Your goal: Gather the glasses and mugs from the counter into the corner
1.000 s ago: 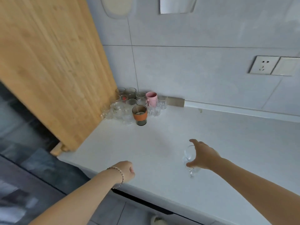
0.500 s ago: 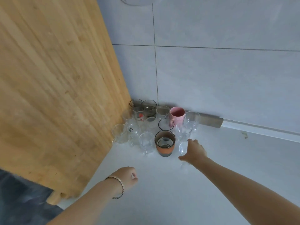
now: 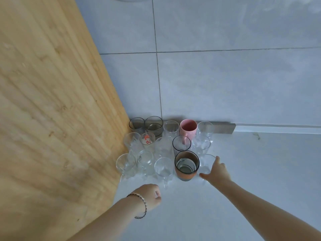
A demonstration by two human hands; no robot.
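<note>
Several clear glasses stand packed in the counter's corner with a pink mug point(image 3: 188, 128), a dark ribbed glass point(image 3: 181, 144) and an orange-banded glass point(image 3: 186, 165). My right hand point(image 3: 217, 173) wraps a clear stemmed glass point(image 3: 205, 163) that stands right of the orange-banded glass, at the group's front right edge. Thumb and fingers touch its bowl. Nearer me, my left hand point(image 3: 150, 197) is a fist with a bracelet on the wrist, holding nothing, just in front of a clear stemmed glass point(image 3: 163, 168).
A tall wooden panel point(image 3: 52, 110) forms the left side of the corner. Grey wall tiles point(image 3: 225, 84) and a metal strip point(image 3: 224, 128) run along the back. The white counter point(image 3: 260, 171) spreads out to the right.
My right hand carried the clear stemmed glass from mid-counter to the corner group and set it beside the orange-banded glass. The view moved closer. My left fist stayed put.
</note>
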